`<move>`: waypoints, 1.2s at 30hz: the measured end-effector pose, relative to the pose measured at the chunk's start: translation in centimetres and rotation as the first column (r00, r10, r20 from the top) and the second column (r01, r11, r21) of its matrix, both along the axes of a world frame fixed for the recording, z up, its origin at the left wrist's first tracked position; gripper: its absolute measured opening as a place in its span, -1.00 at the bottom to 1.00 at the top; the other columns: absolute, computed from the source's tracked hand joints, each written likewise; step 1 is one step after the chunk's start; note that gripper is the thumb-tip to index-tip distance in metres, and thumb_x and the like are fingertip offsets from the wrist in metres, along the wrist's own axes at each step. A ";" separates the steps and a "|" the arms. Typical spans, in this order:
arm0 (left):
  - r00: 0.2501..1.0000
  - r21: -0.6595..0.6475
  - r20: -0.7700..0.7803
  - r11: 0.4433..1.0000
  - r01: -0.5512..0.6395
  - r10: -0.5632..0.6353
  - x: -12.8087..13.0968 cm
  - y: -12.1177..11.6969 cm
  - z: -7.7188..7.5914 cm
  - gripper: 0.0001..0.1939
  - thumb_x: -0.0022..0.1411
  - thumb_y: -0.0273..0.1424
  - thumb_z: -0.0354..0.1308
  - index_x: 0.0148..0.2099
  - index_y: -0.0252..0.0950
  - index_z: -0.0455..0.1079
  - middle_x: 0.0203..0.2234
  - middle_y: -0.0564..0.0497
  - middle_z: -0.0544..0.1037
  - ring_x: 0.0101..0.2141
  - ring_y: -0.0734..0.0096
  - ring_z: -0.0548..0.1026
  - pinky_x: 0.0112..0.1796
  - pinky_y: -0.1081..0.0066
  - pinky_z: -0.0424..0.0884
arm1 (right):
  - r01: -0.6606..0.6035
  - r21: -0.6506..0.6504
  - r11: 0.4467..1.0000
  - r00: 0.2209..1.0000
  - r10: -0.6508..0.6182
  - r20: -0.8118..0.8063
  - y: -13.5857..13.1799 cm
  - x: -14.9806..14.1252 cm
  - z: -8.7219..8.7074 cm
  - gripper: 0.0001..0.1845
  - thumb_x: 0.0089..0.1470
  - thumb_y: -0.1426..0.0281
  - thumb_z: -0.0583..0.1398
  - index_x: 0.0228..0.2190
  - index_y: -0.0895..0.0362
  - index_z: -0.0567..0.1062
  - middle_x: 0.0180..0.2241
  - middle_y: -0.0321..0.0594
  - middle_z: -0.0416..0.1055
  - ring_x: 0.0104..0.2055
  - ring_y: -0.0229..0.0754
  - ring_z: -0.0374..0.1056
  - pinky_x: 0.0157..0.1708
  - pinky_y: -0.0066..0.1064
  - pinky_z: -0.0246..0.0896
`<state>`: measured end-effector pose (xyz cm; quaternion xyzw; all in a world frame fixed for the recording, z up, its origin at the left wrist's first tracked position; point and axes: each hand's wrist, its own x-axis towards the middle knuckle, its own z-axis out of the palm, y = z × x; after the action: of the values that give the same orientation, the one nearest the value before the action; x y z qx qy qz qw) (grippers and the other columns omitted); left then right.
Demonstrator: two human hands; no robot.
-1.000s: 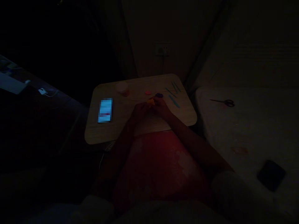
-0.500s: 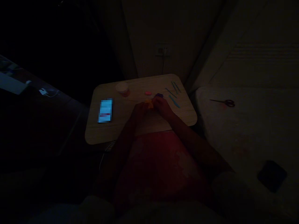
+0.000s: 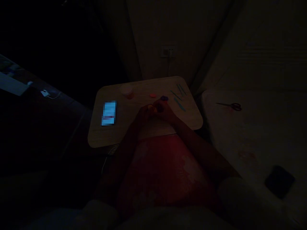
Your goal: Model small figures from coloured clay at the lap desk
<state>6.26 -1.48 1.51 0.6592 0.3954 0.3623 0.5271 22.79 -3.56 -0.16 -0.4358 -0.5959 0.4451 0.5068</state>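
Observation:
In the dim light, my left hand (image 3: 144, 112) and my right hand (image 3: 165, 111) meet over the middle of the small table. Between their closed fingers is an orange piece of what looks like modelling clay (image 3: 152, 108), partly hidden by the fingers. A dark blue piece (image 3: 164, 98) lies just beyond my right hand. Slightly farther back is a flat pink-red piece (image 3: 153, 95). To the right, teal stick-like tools (image 3: 179, 104) rest on the wood.
The wooden table (image 3: 100, 134) also bears a lit phone (image 3: 109, 113) and a lidded tub (image 3: 127, 92). On the pale surface at right lie scissors (image 3: 233, 106) and a dark square object (image 3: 279, 181). A wall socket (image 3: 168, 51) has a plug and cord.
The fingers have shifted around the orange piece, and less of it shows now. My right hand has turned, uncovering more of the dark blue piece. The view has moved slightly.

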 end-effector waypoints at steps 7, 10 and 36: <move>0.996 0.037 -0.054 0.997 -0.068 0.070 -0.2 0.4 0.0 -0.43 0.22 0.18 0.21 -0.36 -0.29 0.44 -0.48 -0.04 0.54 -0.42 0.33 0.47 -0.42 0.40 0.37 | 0.000 -0.004 1.000 1.000 -0.001 -0.025 0.0 0.1 -0.2 -0.43 -0.18 0.06 0.50 -0.26 0.03 0.40 -0.36 -0.35 0.36 -0.35 -0.24 0.26 -0.38 -0.41 0.18; 0.991 0.077 -0.101 0.994 -0.083 0.090 -0.4 0.4 -0.1 -0.38 0.26 0.22 0.15 -0.43 -0.28 0.41 -0.56 -0.01 0.47 -0.47 0.36 0.41 -0.46 0.39 0.29 | -0.005 -0.012 1.000 1.000 0.005 -0.019 -0.1 0.0 -0.1 -0.45 -0.13 0.01 0.49 -0.28 0.03 0.40 -0.38 -0.36 0.34 -0.35 -0.25 0.26 -0.40 -0.42 0.18; 0.994 0.039 -0.045 0.995 -0.093 0.095 -0.2 -0.1 0.0 -0.47 0.29 0.08 0.22 -0.43 -0.29 0.41 -0.64 0.08 0.38 -0.58 0.48 0.29 -0.53 0.44 0.20 | 0.097 -0.115 0.989 0.981 -0.114 -0.156 -0.4 0.4 0.6 -0.40 -0.07 -0.14 0.44 -0.48 0.06 0.35 -0.57 -0.38 0.29 -0.52 -0.29 0.20 -0.52 -0.44 0.11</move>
<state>6.01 -1.59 1.52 0.6578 0.4316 0.3784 0.4876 23.18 -3.91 0.41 -0.4556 -0.5043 0.4827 0.5524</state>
